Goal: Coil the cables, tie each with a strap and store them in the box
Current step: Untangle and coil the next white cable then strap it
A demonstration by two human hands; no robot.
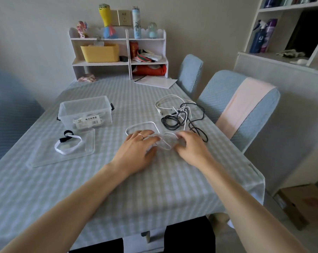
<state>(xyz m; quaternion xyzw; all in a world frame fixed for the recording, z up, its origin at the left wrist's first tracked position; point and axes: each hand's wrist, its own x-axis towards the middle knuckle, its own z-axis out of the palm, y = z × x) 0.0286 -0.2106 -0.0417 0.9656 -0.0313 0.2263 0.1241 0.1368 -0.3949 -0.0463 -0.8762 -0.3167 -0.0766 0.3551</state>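
Note:
A white cable [145,125] lies in loose loops on the checked tablecloth at mid-table. My left hand [136,150] rests on its left loops, fingers curled over the strands. My right hand [189,145] pinches the same cable's right end. Behind them lies a tangle of a black cable [182,119] and another white cable [165,103]. The clear plastic box [85,112] stands open at the left, something coiled inside it. Its lid [63,154] lies in front, with a white strap [68,146] and a black strap [67,133] on it.
A white desk shelf [118,52] with a yellow bin and ornaments stands at the table's far edge, papers [154,81] beside it. Blue-covered chairs [236,106] line the right side, a bookshelf behind them. A cardboard box [304,205] sits on the floor at right.

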